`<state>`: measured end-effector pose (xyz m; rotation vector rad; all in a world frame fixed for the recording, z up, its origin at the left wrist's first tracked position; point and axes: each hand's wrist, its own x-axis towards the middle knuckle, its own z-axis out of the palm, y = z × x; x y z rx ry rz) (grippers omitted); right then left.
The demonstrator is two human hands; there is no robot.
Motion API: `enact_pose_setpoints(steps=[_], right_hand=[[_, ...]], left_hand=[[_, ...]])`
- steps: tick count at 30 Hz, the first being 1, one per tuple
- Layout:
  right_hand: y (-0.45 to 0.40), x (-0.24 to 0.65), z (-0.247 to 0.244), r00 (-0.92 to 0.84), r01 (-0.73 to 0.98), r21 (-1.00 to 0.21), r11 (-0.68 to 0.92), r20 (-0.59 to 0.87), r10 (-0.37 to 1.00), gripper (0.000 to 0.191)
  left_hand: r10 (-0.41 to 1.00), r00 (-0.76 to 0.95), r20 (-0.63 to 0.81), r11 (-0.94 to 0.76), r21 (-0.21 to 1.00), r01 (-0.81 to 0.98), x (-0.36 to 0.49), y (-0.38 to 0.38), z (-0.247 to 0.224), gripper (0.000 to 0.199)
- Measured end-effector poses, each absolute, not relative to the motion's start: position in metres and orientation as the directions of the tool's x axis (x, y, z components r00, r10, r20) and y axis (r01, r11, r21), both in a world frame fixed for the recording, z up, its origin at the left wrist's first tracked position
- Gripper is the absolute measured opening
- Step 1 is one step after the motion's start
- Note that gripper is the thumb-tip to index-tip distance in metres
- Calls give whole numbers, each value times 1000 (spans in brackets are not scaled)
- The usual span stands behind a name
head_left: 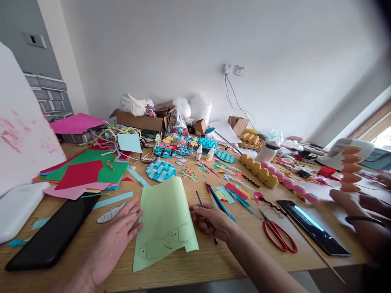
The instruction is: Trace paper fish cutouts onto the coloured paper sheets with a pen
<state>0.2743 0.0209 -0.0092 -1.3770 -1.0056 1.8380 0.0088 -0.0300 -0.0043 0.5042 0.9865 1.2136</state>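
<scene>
The left hand (117, 232) and right hand (214, 221) are bare, forearms (259, 258) too.

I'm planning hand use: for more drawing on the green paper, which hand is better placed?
Probably the right hand: it holds the pencil by the right edge of the paper. The left hand lies open at the left edge, with no tool visible in it.

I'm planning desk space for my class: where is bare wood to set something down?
Between the right forearm and the red-handled scissors; between the left hand and the black slab, below the fish cutout; narrowly, between the green sheet and the table's front edge. Crowded: the back, around the cardboard box.
</scene>
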Motion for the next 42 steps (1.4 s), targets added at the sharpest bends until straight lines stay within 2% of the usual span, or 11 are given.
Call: enact_pose_setpoints(steps=[4, 8, 15, 21, 26, 31, 36, 42], right_hand=[[17, 270, -5, -222, -34, -874, -485, -466, 856, 22], [13, 263, 1, -255, -45, -878, -476, -451, 855, 29], [12, 245, -4, -259, -199, -841, -502, -449, 855, 33], [13, 237, -9, -413, -276, -792, -545, -414, 811, 39], [11, 234, -8, -318, -276, -825, -493, -405, 857, 36], [8, 233, -5, -270, -355, -811, -465, -387, 881, 45], [7, 234, 0, -146, -465, -803, -371, -344, 927, 52], [7, 254, 12, -38, -379, -870, -317, -327, 944, 47]], left_hand=[[931, 40, -363, 329, 785, -525, 9, -29, -5, 46], [923, 45, -381, 350, 788, -506, 11, -28, -1, 45], [928, -5, -372, 318, 799, -510, 11, -28, -4, 45], [907, -2, -420, 362, 785, -503, 14, -29, 1, 43], [881, -61, -469, 366, 758, -540, 16, -30, 8, 45], [875, -58, -481, 389, 769, -506, 14, -28, 2, 46], [905, -40, -423, 352, 800, -487, 9, -24, -14, 48], [954, 43, -298, 287, 858, -425, 0, -22, -31, 51]])
